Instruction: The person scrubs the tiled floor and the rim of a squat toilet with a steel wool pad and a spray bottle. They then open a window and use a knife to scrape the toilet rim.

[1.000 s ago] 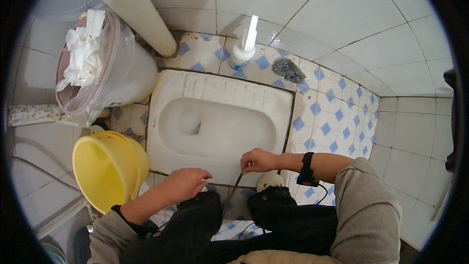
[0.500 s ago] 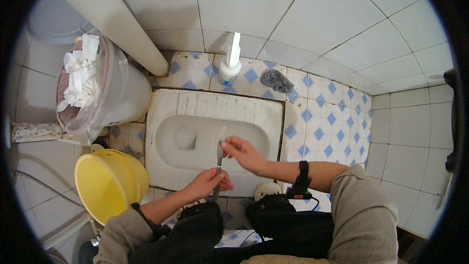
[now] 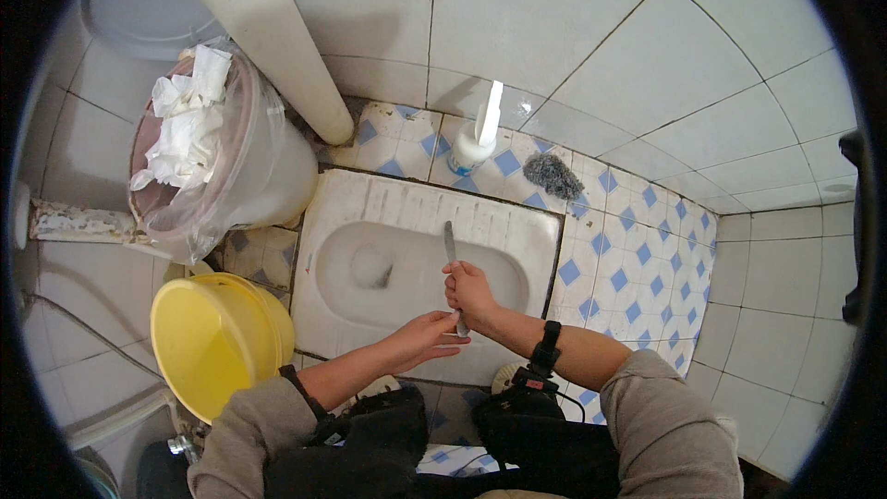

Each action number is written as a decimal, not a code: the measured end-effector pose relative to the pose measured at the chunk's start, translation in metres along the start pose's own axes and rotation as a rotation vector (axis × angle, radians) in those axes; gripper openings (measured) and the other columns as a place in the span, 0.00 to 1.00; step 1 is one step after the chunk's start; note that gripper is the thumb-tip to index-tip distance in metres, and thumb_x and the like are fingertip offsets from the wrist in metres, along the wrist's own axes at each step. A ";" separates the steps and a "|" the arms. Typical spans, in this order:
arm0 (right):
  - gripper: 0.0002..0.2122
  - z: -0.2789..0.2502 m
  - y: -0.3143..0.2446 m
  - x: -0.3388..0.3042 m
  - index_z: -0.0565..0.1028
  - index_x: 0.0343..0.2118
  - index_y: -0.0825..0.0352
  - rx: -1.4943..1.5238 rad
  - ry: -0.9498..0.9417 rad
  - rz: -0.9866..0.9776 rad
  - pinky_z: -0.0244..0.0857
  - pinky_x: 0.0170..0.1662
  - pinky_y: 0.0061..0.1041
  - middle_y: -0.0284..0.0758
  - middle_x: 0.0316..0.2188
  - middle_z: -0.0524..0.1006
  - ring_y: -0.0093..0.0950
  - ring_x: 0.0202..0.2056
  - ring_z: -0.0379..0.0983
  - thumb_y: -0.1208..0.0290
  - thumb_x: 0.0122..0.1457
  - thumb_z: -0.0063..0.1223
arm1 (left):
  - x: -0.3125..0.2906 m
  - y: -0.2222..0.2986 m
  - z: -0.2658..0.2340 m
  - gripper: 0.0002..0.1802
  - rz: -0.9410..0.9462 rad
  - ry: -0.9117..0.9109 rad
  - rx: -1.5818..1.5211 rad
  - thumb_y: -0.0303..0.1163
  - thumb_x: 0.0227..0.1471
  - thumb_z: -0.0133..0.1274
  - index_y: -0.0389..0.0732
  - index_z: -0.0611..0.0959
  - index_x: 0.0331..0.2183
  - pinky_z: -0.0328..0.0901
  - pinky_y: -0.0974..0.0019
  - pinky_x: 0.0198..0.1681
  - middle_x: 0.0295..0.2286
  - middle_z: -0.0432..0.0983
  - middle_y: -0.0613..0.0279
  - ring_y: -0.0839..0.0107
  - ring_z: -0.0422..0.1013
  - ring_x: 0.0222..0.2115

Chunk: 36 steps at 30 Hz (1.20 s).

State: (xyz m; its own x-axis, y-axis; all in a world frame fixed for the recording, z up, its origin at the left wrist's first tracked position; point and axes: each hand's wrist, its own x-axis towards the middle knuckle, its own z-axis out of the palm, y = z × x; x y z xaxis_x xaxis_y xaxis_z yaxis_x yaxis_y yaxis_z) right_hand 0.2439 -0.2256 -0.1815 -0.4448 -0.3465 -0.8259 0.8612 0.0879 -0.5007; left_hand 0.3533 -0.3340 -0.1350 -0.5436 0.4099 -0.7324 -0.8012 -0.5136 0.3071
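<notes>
A slim grey knife-like tool (image 3: pixel 450 240) stands upward in my right hand (image 3: pixel 470 290), over the squat toilet pan (image 3: pixel 323 323). My right fingers are closed round its lower part, and its narrow top sticks out above them. My left hand (image 3: pixel 420 340) reaches in from the lower left. Its fingers are stretched and loosely apart, with the tips at the tool's bottom end; whether they press on it is hard to see. Past the pan, a white bottle with a long white top (image 3: pixel 475 134) stands on the tiles, and a grey wire scourer (image 3: pixel 553 176) lies beside it.
At the left stands a lined bin (image 3: pixel 277 166) heaped with crumpled white paper (image 3: pixel 189 125). A thick white pipe (image 3: pixel 268 28) runs down next to it. Nearer me is a yellow bucket (image 3: pixel 199 342). White wall tiles (image 3: pixel 517 28) close off the far side.
My right hand has moved from the tool's upper part to a closed grip lower down. My left hand's hold has loosened. The whole view has shifted slightly.
</notes>
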 end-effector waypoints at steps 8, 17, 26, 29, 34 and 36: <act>0.11 0.030 -0.016 0.033 0.68 0.36 0.68 -0.008 0.066 0.042 0.49 0.16 0.23 0.28 0.17 0.62 0.19 0.14 0.55 0.64 0.69 0.39 | 0.033 0.001 -0.016 0.20 0.142 0.085 -0.156 0.45 0.69 0.33 0.40 0.72 0.42 0.62 0.70 0.32 0.32 0.71 0.62 0.75 0.61 0.25; 0.13 0.029 -0.021 0.031 0.68 0.35 0.70 0.015 0.049 0.132 0.47 0.14 0.24 0.29 0.15 0.62 0.21 0.12 0.53 0.64 0.69 0.39 | 0.020 0.024 0.007 0.27 0.125 0.254 0.267 0.54 0.67 0.32 0.39 0.71 0.42 0.62 0.70 0.26 0.28 0.71 0.63 0.77 0.61 0.20; 0.12 0.025 -0.001 0.011 0.68 0.33 0.69 0.070 0.123 -0.026 0.47 0.14 0.23 0.29 0.16 0.62 0.20 0.13 0.54 0.65 0.69 0.40 | 0.016 0.012 0.001 0.22 0.081 0.171 0.356 0.50 0.68 0.33 0.40 0.68 0.44 0.65 0.69 0.26 0.29 0.71 0.61 0.75 0.65 0.22; 0.11 0.013 0.006 0.004 0.68 0.33 0.69 0.075 0.231 -0.084 0.47 0.13 0.24 0.29 0.14 0.62 0.21 0.12 0.54 0.66 0.68 0.40 | 0.025 0.004 0.006 0.19 0.104 0.148 0.477 0.46 0.69 0.32 0.39 0.67 0.42 0.66 0.68 0.26 0.28 0.70 0.61 0.75 0.66 0.23; 0.11 -0.004 -0.016 0.015 0.68 0.34 0.69 0.116 0.232 -0.082 0.46 0.14 0.24 0.29 0.15 0.62 0.21 0.12 0.54 0.65 0.68 0.40 | 0.047 0.016 0.015 0.18 0.142 0.156 0.457 0.44 0.69 0.32 0.38 0.67 0.40 0.65 0.68 0.26 0.28 0.70 0.61 0.75 0.64 0.21; 0.12 -0.011 -0.023 0.016 0.68 0.35 0.69 0.099 0.143 -0.130 0.47 0.14 0.24 0.29 0.15 0.62 0.21 0.12 0.54 0.64 0.68 0.41 | 0.052 0.019 0.023 0.17 0.187 0.163 0.415 0.43 0.69 0.31 0.39 0.67 0.41 0.64 0.69 0.25 0.28 0.70 0.61 0.75 0.63 0.20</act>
State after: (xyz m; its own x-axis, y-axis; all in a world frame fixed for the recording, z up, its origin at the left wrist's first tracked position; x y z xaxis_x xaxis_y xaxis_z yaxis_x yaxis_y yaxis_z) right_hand 0.2141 -0.2233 -0.1856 -0.5778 -0.2126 -0.7880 0.8112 -0.0431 -0.5832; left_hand 0.3044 -0.3053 -0.1532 -0.6682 0.1989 -0.7169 -0.7436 -0.2096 0.6349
